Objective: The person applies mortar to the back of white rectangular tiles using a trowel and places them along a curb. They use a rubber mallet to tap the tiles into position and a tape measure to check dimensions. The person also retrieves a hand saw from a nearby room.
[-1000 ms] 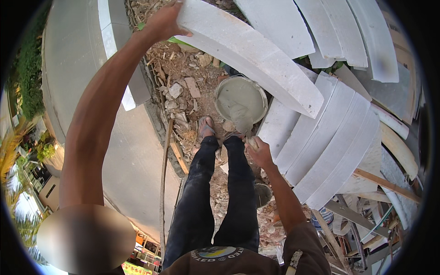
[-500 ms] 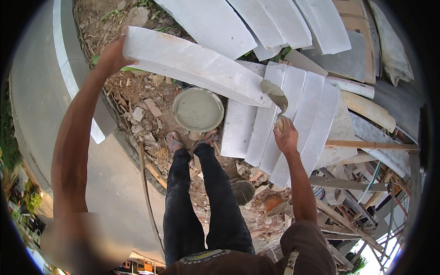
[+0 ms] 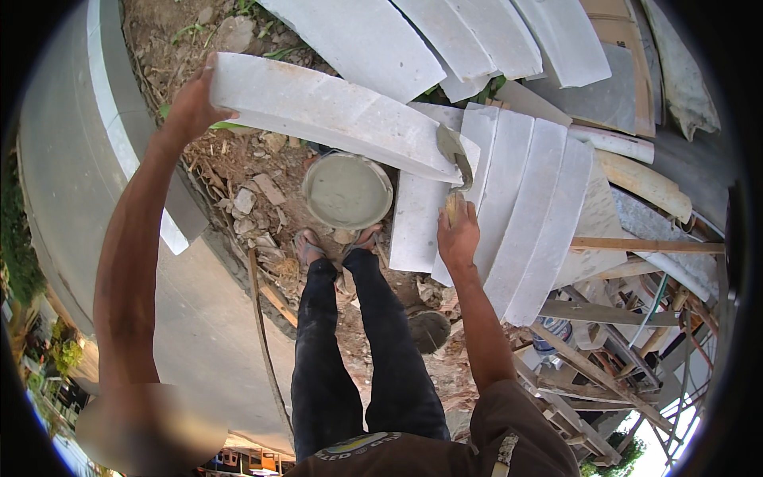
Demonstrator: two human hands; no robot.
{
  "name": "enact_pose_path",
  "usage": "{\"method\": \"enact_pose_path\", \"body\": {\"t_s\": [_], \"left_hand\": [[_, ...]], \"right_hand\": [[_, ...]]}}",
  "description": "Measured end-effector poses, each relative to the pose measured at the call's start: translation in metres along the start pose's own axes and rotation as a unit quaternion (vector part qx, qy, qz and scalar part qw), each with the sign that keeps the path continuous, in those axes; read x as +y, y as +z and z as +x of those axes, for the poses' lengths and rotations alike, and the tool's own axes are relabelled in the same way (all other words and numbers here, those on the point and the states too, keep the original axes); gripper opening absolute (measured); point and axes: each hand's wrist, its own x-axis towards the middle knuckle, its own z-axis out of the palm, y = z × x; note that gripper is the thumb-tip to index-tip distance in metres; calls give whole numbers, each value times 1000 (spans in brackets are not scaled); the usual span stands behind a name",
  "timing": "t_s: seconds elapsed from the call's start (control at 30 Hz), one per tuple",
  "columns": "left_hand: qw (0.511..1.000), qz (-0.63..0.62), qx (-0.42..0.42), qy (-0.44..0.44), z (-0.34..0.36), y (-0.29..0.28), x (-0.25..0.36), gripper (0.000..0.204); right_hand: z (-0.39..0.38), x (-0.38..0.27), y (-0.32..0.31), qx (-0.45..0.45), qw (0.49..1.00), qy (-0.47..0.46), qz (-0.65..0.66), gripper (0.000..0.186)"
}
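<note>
My left hand (image 3: 195, 106) is closed around the left end of a long pale concrete block (image 3: 334, 111), which slants down to the right. The block's right end lies over several similar blocks. A trowel (image 3: 456, 155) loaded with grey mortar is in my right hand (image 3: 458, 234), whose fingers wrap its wooden handle. The blade is against or just over the block's right end; whether it touches, I cannot tell. Below the block stands a round bucket (image 3: 347, 191) of wet grey mortar, just ahead of my feet.
More pale blocks (image 3: 532, 215) lie side by side at the right, others (image 3: 358, 48) at the far side. Rubble (image 3: 254, 199) covers the ground by the bucket. Wooden planks (image 3: 612, 318) and poles are heaped at the lower right. A smooth concrete slab (image 3: 199, 334) runs along the left.
The trowel has moved left, from beyond the block's right end to over it, along with my right hand. My left hand keeps its hold on the block, nearly unmoved.
</note>
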Motion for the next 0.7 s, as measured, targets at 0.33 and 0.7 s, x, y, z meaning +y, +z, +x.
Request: {"method": "enact_pose_path", "body": {"t_s": [0.33,0.7], "left_hand": [[1000,-3,11,7,-1,0,3,115],[995,-72,65,35,-5,10,-18,112]], "right_hand": [[-2,-77,42,-19,989,8,144,56],[11,-193,99,-3,962,-27,273,59]]}}
